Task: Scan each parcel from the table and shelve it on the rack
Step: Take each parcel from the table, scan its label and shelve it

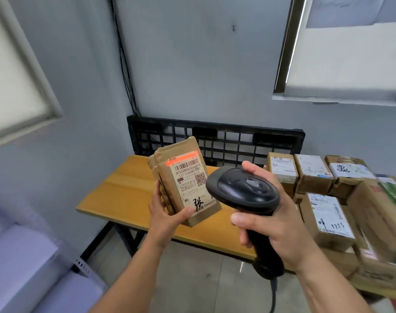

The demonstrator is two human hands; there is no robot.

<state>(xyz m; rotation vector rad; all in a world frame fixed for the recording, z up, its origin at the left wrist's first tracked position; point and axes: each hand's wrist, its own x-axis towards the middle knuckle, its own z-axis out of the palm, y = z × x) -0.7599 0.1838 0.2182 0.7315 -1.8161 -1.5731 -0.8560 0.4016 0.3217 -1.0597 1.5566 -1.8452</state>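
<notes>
Right hand (280,231) clenched round the handle of the scanner (244,190), whose head stands just right of the parcel (183,181). Left hand (167,218) grasps the parcel's lower end above the table (125,188), its long axis tilted up and away. The scanner head probably needs to turn left onto the barcode (187,164) at the parcel's upper end.

A black pallet (215,123) leans against the grey wall (203,64) below cables (123,64).
</notes>
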